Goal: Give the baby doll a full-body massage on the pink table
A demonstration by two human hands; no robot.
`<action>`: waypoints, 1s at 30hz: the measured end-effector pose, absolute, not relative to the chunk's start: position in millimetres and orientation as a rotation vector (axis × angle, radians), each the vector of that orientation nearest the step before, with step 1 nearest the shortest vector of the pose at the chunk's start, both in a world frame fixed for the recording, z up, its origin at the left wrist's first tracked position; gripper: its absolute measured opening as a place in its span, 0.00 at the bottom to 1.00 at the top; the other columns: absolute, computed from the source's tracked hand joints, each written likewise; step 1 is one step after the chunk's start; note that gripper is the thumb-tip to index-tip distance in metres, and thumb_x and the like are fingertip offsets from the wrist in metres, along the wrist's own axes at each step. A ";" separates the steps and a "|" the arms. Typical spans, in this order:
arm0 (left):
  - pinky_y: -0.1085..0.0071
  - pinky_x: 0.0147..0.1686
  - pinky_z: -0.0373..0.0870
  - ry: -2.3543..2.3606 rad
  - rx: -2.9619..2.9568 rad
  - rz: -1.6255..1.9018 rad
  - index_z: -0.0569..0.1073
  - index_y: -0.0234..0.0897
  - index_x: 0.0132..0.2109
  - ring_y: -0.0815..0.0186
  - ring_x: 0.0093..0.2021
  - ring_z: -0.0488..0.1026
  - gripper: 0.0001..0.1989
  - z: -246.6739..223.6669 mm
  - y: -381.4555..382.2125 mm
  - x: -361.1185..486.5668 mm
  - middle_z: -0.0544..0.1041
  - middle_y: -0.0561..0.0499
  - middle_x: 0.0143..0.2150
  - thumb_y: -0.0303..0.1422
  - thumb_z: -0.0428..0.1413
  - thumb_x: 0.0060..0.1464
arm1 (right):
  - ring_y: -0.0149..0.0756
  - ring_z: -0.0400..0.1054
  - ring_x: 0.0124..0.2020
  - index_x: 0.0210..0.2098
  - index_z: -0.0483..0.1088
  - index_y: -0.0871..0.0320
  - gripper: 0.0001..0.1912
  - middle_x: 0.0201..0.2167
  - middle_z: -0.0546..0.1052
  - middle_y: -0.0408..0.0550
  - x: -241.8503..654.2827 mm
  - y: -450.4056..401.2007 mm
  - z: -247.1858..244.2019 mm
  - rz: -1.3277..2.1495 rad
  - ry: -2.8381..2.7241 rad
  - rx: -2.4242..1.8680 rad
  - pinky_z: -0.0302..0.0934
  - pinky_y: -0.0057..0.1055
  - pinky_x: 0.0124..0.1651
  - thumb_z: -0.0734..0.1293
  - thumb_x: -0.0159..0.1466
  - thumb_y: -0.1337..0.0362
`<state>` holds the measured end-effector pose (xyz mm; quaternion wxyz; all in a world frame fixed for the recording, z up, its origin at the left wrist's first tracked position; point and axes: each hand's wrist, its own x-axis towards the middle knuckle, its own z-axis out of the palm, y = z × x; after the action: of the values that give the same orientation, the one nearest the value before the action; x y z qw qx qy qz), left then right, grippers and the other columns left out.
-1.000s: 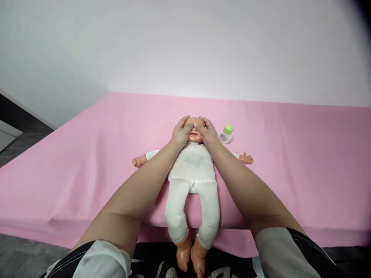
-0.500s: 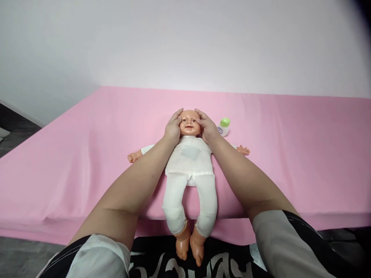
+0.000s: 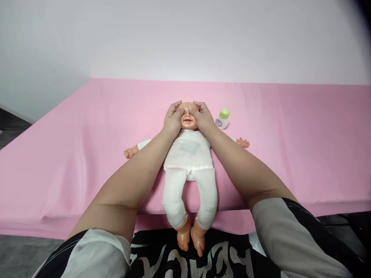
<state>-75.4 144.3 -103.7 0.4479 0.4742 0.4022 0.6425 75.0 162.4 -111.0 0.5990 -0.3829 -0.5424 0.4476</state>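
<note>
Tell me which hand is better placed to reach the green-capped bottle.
Probably the right hand: it touches the doll's head on the side nearer the bottle. The left hand touches the opposite side, farther away.

A white-clothed baby doll (image 3: 187, 148) lies face up on a pink sheet (image 3: 290, 135), head (image 3: 189, 122) at twelve o'clock, feet (image 3: 198, 239) over the near edge at six. The left hand (image 3: 173, 119) cups its head from nine, the right hand (image 3: 205, 117) from three, thumbs (image 3: 194, 112) over its eyes. A green-capped bottle (image 3: 222, 120) sits near the right hand, at three.
</note>
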 end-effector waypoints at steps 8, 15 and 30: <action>0.53 0.65 0.77 0.975 1.060 1.572 0.77 0.40 0.63 0.48 0.63 0.78 0.27 -100.4 144.6 -76.9 0.79 0.43 0.61 0.41 0.61 0.58 | 0.52 0.69 0.70 0.64 0.72 0.48 0.34 0.69 0.75 0.48 79.5 155.5 -108.4 1.288 -1.195 -0.760 0.66 0.56 0.72 0.75 0.61 0.47; 0.52 0.65 0.76 0.939 1.125 1.591 0.77 0.41 0.62 0.47 0.63 0.78 0.31 -101.9 139.4 -77.5 0.78 0.43 0.61 0.37 0.67 0.49 | 0.50 0.67 0.70 0.61 0.71 0.46 0.34 0.66 0.74 0.47 74.9 152.9 -108.3 1.139 -1.252 -0.817 0.66 0.52 0.74 0.79 0.59 0.48; 0.55 0.66 0.76 0.983 1.044 1.584 0.79 0.39 0.63 0.51 0.63 0.79 0.25 -98.1 143.1 -76.9 0.82 0.44 0.61 0.35 0.61 0.59 | 0.50 0.73 0.67 0.59 0.73 0.48 0.33 0.64 0.79 0.48 76.2 162.4 -108.3 1.252 -1.176 -0.788 0.69 0.53 0.72 0.77 0.60 0.41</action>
<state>-76.9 143.1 -98.1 0.4814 0.4284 0.4031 0.6498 76.2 162.4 -108.3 0.5858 -0.3379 -0.5041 0.5371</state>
